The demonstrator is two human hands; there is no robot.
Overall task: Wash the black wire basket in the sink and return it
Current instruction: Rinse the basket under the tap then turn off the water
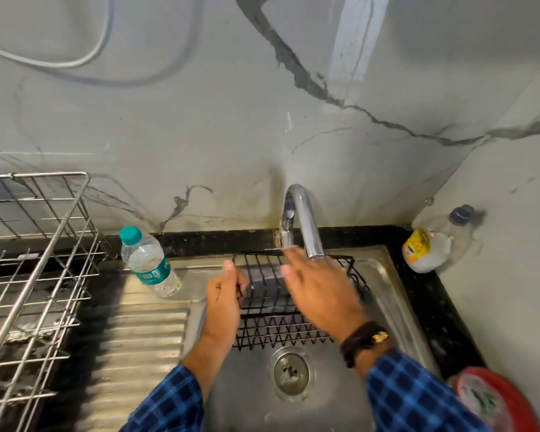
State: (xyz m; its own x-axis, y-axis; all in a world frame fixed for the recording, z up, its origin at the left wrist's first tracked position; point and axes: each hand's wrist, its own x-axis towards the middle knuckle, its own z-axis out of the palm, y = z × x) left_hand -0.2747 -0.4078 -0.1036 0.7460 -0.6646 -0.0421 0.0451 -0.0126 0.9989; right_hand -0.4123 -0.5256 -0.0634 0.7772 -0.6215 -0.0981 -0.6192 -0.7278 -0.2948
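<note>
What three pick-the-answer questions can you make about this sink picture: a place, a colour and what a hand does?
1. Where is the water bottle?
A. on the steel drainer, left of the sink bowl
B. in the metal rack
C. on the red lid

2. What colour is its cap?
A. red
B. teal
C. yellow

3. What is the left hand doing?
A. turning the tap
B. hanging empty
C. gripping the black wire basket

Answers: 1 A, it stands beside the bowl's left rim; 2 B, the cap is teal; 3 C, it clasps the basket's edge.
</note>
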